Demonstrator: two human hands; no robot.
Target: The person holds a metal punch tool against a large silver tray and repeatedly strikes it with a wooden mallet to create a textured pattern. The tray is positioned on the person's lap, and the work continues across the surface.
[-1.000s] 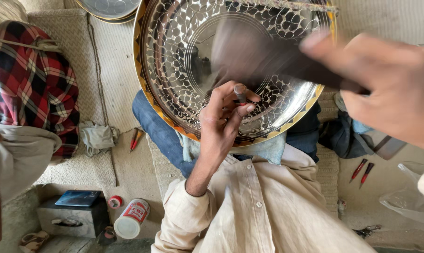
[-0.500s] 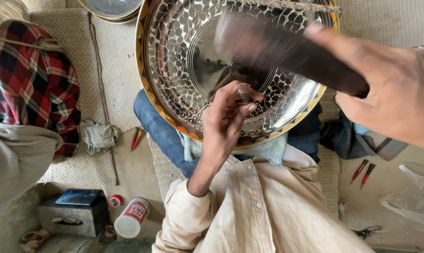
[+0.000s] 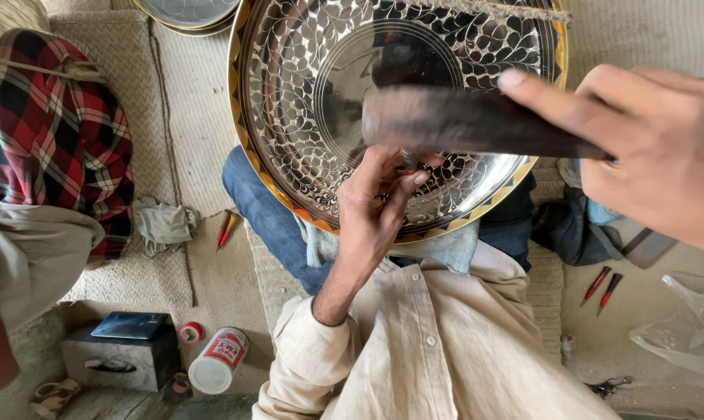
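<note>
A large round engraved metal tray (image 3: pixel 289 101) with a gold rim rests on my lap. My left hand (image 3: pixel 375 206) pinches a small chisel (image 3: pixel 408 159) upright against the tray's lower inner band, fingers closed around it. My right hand (image 3: pixel 655 152) is raised at the right, gripping the handle of a dark hammer (image 3: pixel 461 120). The hammer's head is blurred and hangs just above the chisel top. My cream shirt sleeve and front fill the bottom middle.
Another person in a red plaid shirt (image 3: pixel 48 132) sits at the left. Red-handled tools lie on the mat at left (image 3: pixel 226 228) and right (image 3: pixel 603 286). A metal box (image 3: pixel 118 354), a white can (image 3: pixel 216 362), tape rolls and a second tray (image 3: pixel 188 12) are around.
The hammer has swung down from its raised position toward the chisel top. My left hand has stayed on the chisel at the tray's lower band.
</note>
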